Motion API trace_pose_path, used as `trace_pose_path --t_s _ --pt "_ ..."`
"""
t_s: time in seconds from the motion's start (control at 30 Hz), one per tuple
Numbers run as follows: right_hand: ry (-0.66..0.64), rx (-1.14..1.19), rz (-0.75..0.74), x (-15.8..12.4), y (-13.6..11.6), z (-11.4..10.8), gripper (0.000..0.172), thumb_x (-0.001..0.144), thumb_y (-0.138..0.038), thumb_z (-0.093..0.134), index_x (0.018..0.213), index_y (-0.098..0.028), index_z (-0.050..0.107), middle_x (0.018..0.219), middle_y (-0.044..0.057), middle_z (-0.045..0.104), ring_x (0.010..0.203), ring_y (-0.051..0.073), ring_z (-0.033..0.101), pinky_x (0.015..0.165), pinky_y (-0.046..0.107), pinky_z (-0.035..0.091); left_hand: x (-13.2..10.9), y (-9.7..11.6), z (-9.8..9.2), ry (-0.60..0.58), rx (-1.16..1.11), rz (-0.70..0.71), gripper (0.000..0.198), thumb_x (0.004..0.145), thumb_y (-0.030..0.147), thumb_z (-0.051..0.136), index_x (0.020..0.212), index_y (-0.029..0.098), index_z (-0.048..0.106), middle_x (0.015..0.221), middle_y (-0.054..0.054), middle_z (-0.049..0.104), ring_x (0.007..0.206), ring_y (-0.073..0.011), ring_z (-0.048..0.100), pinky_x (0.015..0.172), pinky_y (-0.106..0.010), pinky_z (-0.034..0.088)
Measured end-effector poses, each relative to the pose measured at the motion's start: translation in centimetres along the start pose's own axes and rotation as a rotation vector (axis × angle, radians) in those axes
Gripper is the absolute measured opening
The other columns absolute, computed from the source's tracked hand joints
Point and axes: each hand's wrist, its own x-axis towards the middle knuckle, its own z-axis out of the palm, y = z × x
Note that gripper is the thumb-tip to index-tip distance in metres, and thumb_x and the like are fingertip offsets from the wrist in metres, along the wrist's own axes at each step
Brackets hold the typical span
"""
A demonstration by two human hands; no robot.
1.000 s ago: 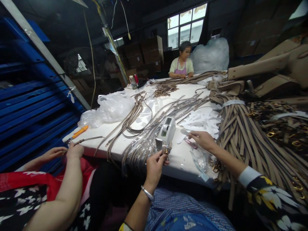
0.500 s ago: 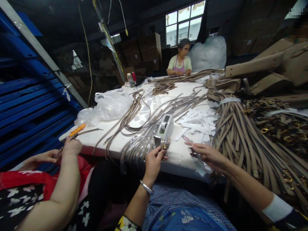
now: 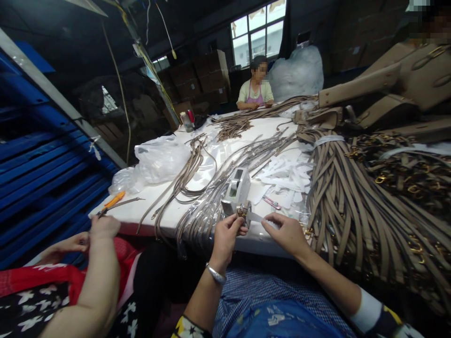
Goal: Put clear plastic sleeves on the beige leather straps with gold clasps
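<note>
My left hand (image 3: 225, 237), with a silver bangle at the wrist, is closed on a strap end with gold-coloured metal hardware (image 3: 241, 211). Just behind it on the table stands a grey tape dispenser (image 3: 238, 187). To the right, my right hand (image 3: 287, 234) pinches the end of a pale translucent strip (image 3: 256, 217), which reaches across to the hardware in my left hand. Whether the strip is stuck there I cannot tell. A pink-and-white cutter (image 3: 271, 202) lies beyond my right fingers. Plastic-covered straps (image 3: 204, 213) run off the table's front edge beside my left hand.
Brown straps (image 3: 343, 188) are heaped at right. White paper pieces (image 3: 285, 176) lie mid-table. Clear plastic bags (image 3: 160, 159) sit at left, near an orange-handled tool (image 3: 114, 199). A co-worker's arm (image 3: 95, 277) is close on my left; another person (image 3: 256, 89) sits across the table (image 3: 259, 136).
My right hand has moved left towards my left hand, and the translucent strip now spans between them. My left hand keeps its hold. The whole view has shifted slightly.
</note>
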Motion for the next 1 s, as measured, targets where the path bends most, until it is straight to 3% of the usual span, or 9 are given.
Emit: trace_pose_path --t_s 0.13,0.23,0.37,0.53,0.7,0.87,1.0 --pt "-0.113 0.178 0.062 0.6 0.6 1.8 0.021 0.073 -0.038 0.066 0.077 -0.020 0.076 0.070 0.003 0.072 0.069 0.022 0.066 0.069 0.031 0.049 -0.2 0.2 0.9 -0.037 0.236 0.122 0.027 0.085 0.030 0.061 0.103 0.013 0.072 0.068 -0.003 0.070 0.059 -0.0131 0.066 0.057 -0.020 0.053" --pt "-0.220 0.354 0.164 0.6 1.1 2.8 0.024 0.073 -0.037 0.064 0.075 -0.016 0.075 0.061 0.002 0.069 0.060 0.018 0.064 0.062 0.029 0.051 0.1 -0.6 1.5 -0.037 0.540 0.246 0.024 0.088 0.025 0.058 0.104 0.015 0.071 0.078 -0.005 0.073 0.064 -0.0153 0.067 0.061 -0.023 0.054" --pt "-0.303 0.579 0.323 -0.2 1.4 3.2 0.013 0.071 -0.026 0.066 0.075 -0.016 0.072 0.073 0.006 0.073 0.069 0.018 0.069 0.070 0.030 0.056 0.7 -2.0 2.0 -0.059 0.859 0.352 0.020 0.089 0.020 0.057 0.102 0.018 0.072 0.092 -0.006 0.074 0.080 -0.0175 0.068 0.075 -0.024 0.051" --pt "-0.251 0.703 0.467 -0.8 1.7 3.2 0.007 0.070 -0.013 0.064 0.073 -0.015 0.070 0.076 0.007 0.073 0.068 0.015 0.068 0.070 0.027 0.057 0.8 -2.0 2.5 -0.091 0.971 0.363 0.021 0.088 0.022 0.060 0.106 0.024 0.071 0.096 -0.004 0.073 0.084 -0.0182 0.066 0.075 -0.025 0.048" --pt "-0.155 0.681 0.570 -0.6 2.3 3.8 0.015 0.067 -0.008 0.063 0.077 -0.013 0.072 0.067 0.004 0.070 0.057 0.012 0.063 0.048 0.018 0.047 0.7 -1.3 2.4 -0.062 1.171 0.394 0.018 0.086 0.028 0.064 0.102 0.030 0.072 0.103 -0.002 0.070 0.093 -0.0200 0.061 0.078 -0.029 0.047" --pt "-0.102 0.656 0.599 -0.8 2.3 4.4 0.024 0.062 -0.008 0.061 0.081 -0.015 0.072 0.069 0.002 0.072 0.061 0.011 0.063 0.047 0.015 0.043 1.2 -2.5 2.1 0.015 1.107 0.408 0.020 0.083 0.028 0.068 0.102 0.031 0.074 0.134 -0.005 0.056 0.124 -0.0287 0.047 0.102 -0.044 0.040" --pt "-0.086 0.624 0.604 -0.6 2.4 4.4 0.022 0.061 -0.009 0.062 0.080 -0.015 0.072 0.067 0.002 0.072 0.062 0.012 0.064 0.048 0.016 0.043 1.6 -3.6 2.2 -0.005 1.038 0.453 0.023 0.083 0.020 0.067 0.105 0.025 0.073 0.129 -0.009 0.060 0.123 -0.0278 0.051 0.104 -0.045 0.041"
